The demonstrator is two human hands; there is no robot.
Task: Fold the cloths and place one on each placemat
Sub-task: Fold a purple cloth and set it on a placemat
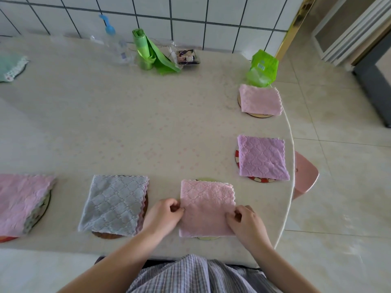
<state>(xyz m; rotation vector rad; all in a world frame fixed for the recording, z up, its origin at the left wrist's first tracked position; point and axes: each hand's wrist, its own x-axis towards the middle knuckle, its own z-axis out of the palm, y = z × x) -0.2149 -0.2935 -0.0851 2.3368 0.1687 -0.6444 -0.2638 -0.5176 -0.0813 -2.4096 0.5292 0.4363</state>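
A folded pink cloth (206,206) lies on a pale green round placemat (208,238) near the table's front edge. My left hand (165,214) pinches its left edge and my right hand (246,222) pinches its right edge. To the left, a folded grey cloth (114,205) covers a brown placemat (105,235). A pink cloth (20,199) lies over a patterned placemat (43,210) at far left. On the right, a purple cloth (262,158) sits on a red-rimmed placemat (261,180), and a pink cloth (260,100) on a tan placemat (260,115).
By the tiled wall stand a spray bottle (115,42), a green bag roll (146,49) and a small dark packet (188,57). A green pouch (262,68) sits at the back right. A pink stool (304,174) stands beside the table's curved right edge (291,144).
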